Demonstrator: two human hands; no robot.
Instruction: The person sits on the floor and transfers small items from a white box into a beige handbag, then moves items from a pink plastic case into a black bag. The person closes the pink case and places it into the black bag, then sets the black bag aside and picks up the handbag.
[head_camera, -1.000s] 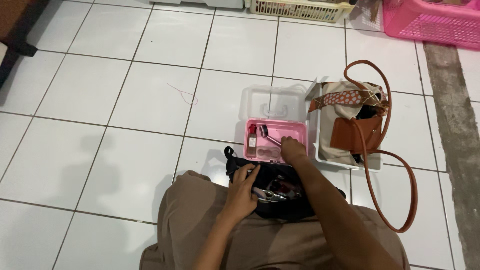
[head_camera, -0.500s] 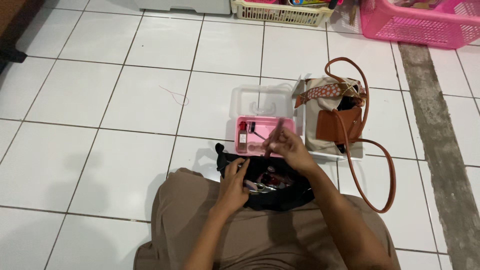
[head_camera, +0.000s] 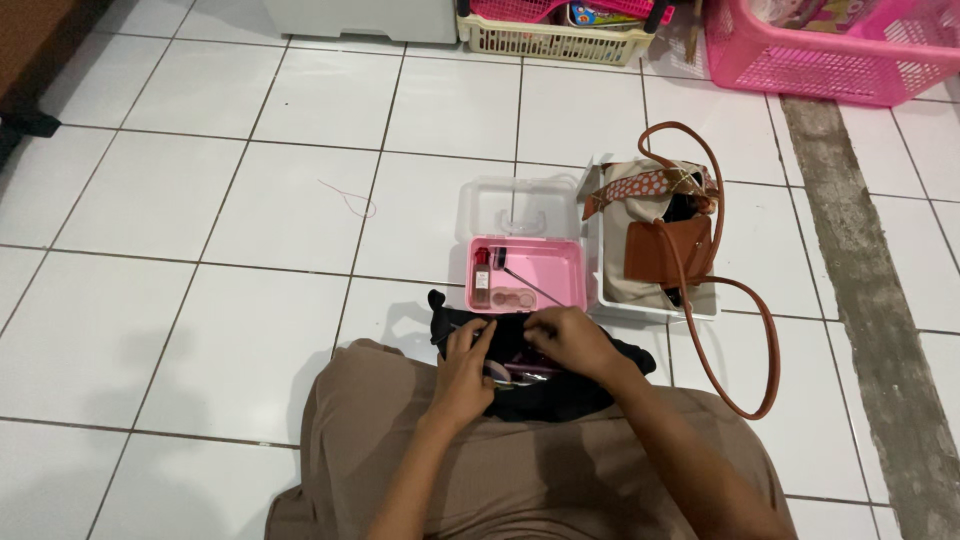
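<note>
Below, left hand (head_camera: 465, 372) fingers gripping soft black pouch (head_camera: 540, 392) rim, right hand (head_camera: 572, 340) fingers curled inside, glossy pink box (head_camera: 574, 275) beyond.

Beige handbag (head_camera: 655, 225) right of pink box; pink basket (head_camera: 840, 50), cream basket (head_camera: 550, 38) at far wall

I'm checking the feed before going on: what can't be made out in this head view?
- Inside of the black pouch: mostly covered by the left hand and right hand; the items are too small to name.
- Each hand's grip: fingertips tucked into the pouch, so whether they hold anything is unclear.
- Small items in the pink box: too small to identify.
- Pink basket and cream basket: cut off by the top edge.
</note>
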